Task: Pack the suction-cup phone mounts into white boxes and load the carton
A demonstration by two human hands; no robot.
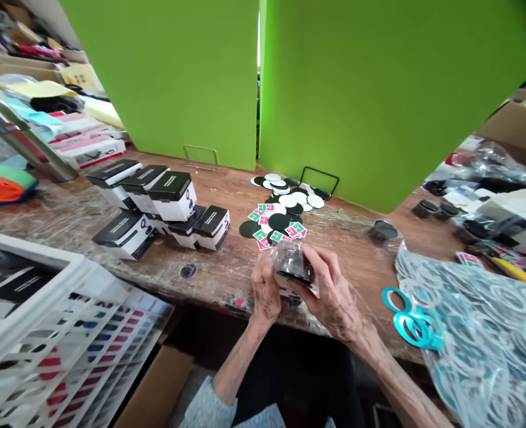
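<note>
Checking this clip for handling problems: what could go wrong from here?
The plastic-wrapped dark item, held by the left hand and right hand, is close to the front edge of the wooden bench, so a slip might drop it. Those hands could also knock the nearby loose black and white discs and pink-and-green cards.

The workbench (209,279) is rough, scuffed wood, the boxes (173,202) matt card, the wrap (289,252) glossy clear plastic.

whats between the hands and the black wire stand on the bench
In the head view, a loose pile of black and white round discs and pink-and-green printed cards lies on the wooden bench between the left hand, right hand and the black wire stand.
</note>
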